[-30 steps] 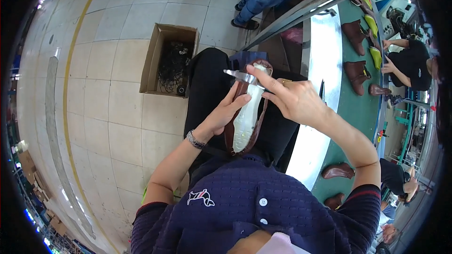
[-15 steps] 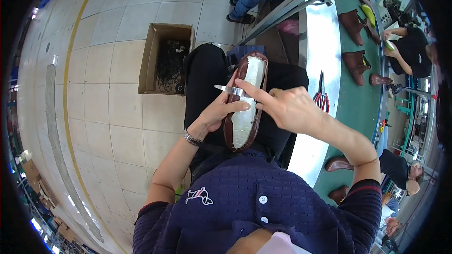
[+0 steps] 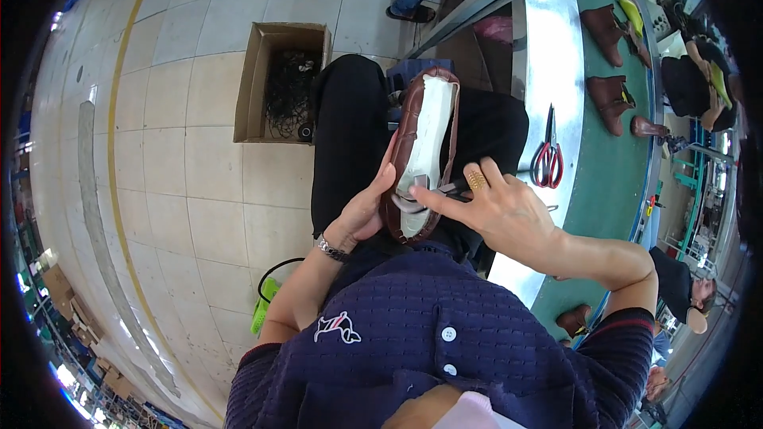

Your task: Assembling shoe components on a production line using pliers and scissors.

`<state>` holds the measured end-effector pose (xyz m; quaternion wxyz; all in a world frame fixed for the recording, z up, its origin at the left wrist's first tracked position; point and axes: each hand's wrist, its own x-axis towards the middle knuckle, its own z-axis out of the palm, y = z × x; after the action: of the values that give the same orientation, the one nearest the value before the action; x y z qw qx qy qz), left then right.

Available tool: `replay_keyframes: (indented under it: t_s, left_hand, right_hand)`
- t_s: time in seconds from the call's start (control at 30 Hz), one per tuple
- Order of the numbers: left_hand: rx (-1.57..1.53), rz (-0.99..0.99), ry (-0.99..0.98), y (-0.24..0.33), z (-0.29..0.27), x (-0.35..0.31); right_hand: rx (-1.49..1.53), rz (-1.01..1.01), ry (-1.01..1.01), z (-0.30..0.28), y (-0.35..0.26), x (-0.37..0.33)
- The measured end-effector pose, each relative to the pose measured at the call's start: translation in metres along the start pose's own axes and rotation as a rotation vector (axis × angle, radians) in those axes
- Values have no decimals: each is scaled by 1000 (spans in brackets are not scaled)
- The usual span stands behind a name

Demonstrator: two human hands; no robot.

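Note:
A brown leather shoe upper [image 3: 407, 139], its white underside turned up, lies lengthwise over my lap. My left hand [image 3: 367, 208] grips it along its left side, the thumb by the brown edge and the other fingers partly hidden beneath. My right hand [image 3: 509, 208], with a ring on one finger, is closed round the dark handle of a flat metal blade [image 3: 420, 182]. Its outstretched finger presses by the blade, over the near part of the white underside. A curved, pale piece [image 3: 408, 205] shows just below the blade; I cannot tell what it is.
Red-handled scissors [image 3: 548, 160] lie on the metal ledge [image 3: 548, 55] to my right. Beyond it, a green belt [image 3: 596, 155] carries brown boots [image 3: 610, 103]. A cardboard box [image 3: 245, 103] with dark scraps stands on the floor at left. Other people are at far right and ahead.
The blade and my right hand have moved down the underside toward me. My left hand has shifted slightly down, its thumb no longer across the white surface. The far-right person's shoe has moved.

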<state>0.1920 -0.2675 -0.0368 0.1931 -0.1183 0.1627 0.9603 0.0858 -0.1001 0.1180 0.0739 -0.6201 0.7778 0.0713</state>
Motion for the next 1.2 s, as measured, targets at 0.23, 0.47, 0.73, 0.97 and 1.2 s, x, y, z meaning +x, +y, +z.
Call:
replay_keyframes:
  t_s: [0.23, 0.47, 0.73, 0.97, 1.2]
  left_hand:
    - [318, 201, 212, -6, 20, 2]
    - [367, 32, 196, -8, 5, -5]
    - [460, -240, 153, -5, 6, -15]
    - [653, -91, 230, -25, 5, -14]
    - [789, -145, 199, -27, 7, -11]
  right_hand:
    - [340, 125, -388, -34, 13, 1]
    - [267, 130, -152, 0, 12, 24]
    - [324, 111, -12, 9, -10, 11]
    - [416, -76, 74, 14, -34, -13]
    - [374, -37, 125, 26, -40, -28]
